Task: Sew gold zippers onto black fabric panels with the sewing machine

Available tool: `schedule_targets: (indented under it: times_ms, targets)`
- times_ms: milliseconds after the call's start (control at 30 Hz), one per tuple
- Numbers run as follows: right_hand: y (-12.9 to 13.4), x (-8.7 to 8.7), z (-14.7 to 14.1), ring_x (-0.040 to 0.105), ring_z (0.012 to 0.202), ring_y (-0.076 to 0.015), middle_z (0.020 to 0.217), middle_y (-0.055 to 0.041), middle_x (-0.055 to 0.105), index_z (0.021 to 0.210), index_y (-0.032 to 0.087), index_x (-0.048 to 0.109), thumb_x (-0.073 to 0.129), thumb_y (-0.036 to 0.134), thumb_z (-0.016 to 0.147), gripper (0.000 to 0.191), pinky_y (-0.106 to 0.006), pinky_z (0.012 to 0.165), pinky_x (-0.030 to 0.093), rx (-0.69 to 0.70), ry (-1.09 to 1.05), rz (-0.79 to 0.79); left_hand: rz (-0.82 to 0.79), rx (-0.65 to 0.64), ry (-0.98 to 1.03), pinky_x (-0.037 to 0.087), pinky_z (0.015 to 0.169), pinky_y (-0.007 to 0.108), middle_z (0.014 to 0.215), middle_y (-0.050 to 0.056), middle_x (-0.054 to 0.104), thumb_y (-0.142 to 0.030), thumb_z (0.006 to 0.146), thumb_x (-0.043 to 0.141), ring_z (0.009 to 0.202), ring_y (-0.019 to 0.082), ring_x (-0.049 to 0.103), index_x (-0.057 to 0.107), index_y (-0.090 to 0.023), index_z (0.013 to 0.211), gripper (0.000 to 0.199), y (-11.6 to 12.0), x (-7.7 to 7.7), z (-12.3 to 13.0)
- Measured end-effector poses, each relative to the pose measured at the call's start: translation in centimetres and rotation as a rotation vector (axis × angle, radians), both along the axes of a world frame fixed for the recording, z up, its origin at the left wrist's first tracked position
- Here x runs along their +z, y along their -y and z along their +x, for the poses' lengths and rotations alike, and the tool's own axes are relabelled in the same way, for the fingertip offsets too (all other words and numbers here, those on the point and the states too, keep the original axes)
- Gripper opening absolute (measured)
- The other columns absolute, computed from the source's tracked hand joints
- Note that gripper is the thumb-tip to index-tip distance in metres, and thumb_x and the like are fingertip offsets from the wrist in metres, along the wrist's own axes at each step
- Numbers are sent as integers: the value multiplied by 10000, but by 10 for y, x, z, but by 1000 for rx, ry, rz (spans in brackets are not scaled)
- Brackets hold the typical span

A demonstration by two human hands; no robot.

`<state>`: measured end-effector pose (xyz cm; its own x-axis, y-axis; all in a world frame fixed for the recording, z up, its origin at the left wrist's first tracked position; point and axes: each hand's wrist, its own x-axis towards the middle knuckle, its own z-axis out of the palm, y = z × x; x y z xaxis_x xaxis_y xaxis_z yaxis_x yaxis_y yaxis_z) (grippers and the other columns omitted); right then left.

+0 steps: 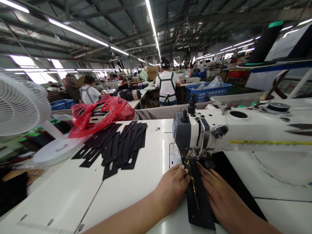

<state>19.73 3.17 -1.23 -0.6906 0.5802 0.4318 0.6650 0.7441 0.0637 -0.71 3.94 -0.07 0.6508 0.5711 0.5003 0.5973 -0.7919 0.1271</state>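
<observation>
A narrow black strip with a gold metal zipper runs lengthwise toward me under the sewing machine's head. Along its left edge, close to the needle area, my left hand is closed with curled fingers on the strip. On the other side my right hand lies flat, fingers stretched out along the strip's right edge and over a larger black fabric piece. The fabric under my right palm is hidden. The presser foot area is partly covered by the machine head.
Several black cut strips lie piled on the white table, beside a red plastic bag. A white fan stands at left. Beyond are a blue basket and a co-worker seen from behind.
</observation>
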Motion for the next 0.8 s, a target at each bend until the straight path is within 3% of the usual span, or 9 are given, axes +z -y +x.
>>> schedule_targets:
  times_ms: [167,433,667,800]
  targets:
    - [-11,3,-2,484,1185,-226,1273,-151,524,1361,105,366,400,68,812,552,-446,976,431,16,-45,-24,-15,-4,-2,486,912,379,873,100,614,-118,908,390,893,197,593,593,-109,950,208,-10,2,1]
    - [-26,3,-5,471,1189,-232,1273,-146,514,1378,158,328,393,96,850,537,-460,987,404,17,-140,-153,-177,66,14,503,823,328,951,78,582,-126,915,377,913,200,553,594,-143,917,217,-22,-4,1]
    - [-29,15,-4,552,1035,-254,1115,-122,588,1119,178,593,580,237,802,322,-399,859,483,-45,-197,-254,-166,33,-84,350,1044,375,1068,139,577,-87,812,478,1070,239,521,566,-76,1075,277,-17,4,-2]
    - [-40,32,-7,592,948,-190,1031,-55,636,979,208,634,568,133,772,230,-304,832,483,82,-219,-433,-170,29,-122,331,1059,385,1090,132,576,-119,799,500,1094,234,514,544,-96,1119,323,-15,7,-8]
